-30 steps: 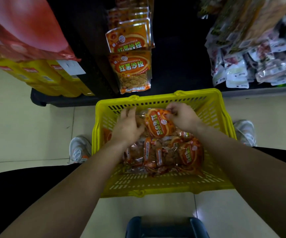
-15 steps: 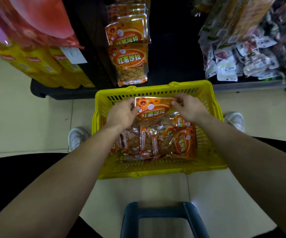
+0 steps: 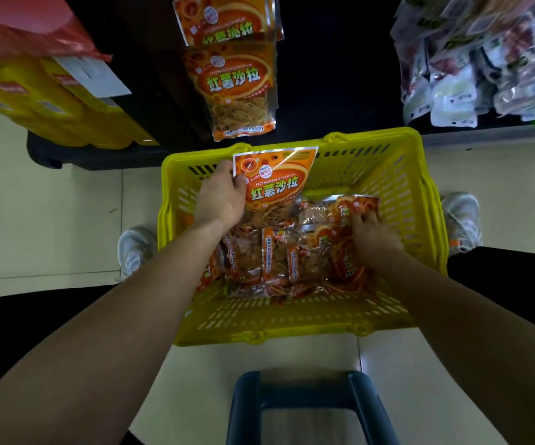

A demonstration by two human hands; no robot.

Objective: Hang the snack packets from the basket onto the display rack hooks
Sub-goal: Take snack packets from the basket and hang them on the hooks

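A yellow plastic basket [image 3: 401, 194] stands on the floor between my feet, holding several orange snack packets [image 3: 279, 255]. My left hand [image 3: 219, 195] grips one orange packet [image 3: 276, 181] by its left edge and holds it upright over the basket's far side. Lower right in the basket, my right hand [image 3: 372, 236] is closed on another orange packet [image 3: 353, 207] lying among the pile. Above the basket, matching orange packets [image 3: 234, 88] hang in a column on the dark display rack.
Yellow boxes [image 3: 51, 104] and a red bag fill the shelf at the left. White and grey snack packs [image 3: 484, 65] hang at the right. A dark blue stool frame [image 3: 308, 406] sits close to me. My white shoes flank the basket.
My right hand let go of the lifted packet and dropped to the pile on the right, closing on another packet. My left hand now holds the raised packet alone, a little higher.
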